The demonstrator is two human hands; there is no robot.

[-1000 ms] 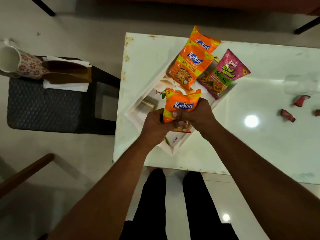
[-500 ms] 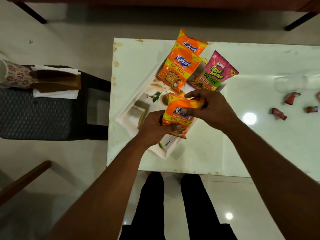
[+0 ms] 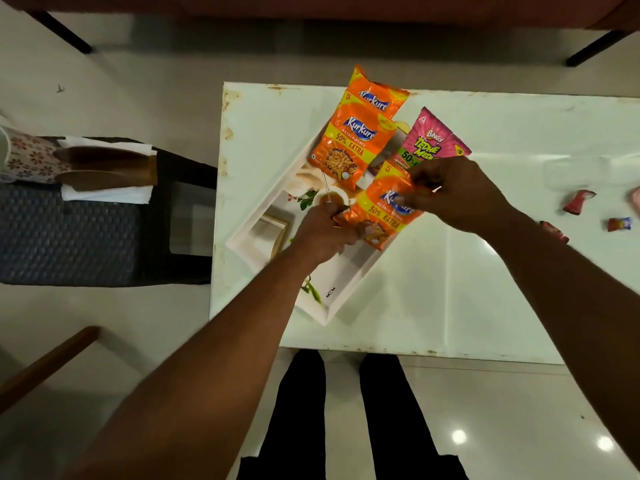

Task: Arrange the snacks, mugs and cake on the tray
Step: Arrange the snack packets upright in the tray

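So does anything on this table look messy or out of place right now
A few things. The tray sits askew to the table edges. The snack packets overlap, and the top Kurkure packet hangs past the tray's far end. Small red wrappers lie scattered at the right, off the tray. Nothing looks spilled.

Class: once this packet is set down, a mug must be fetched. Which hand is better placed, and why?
Left, probably. The floral mug sits on the dark chair left of the table, on the left hand's side; the right hand would cross over.
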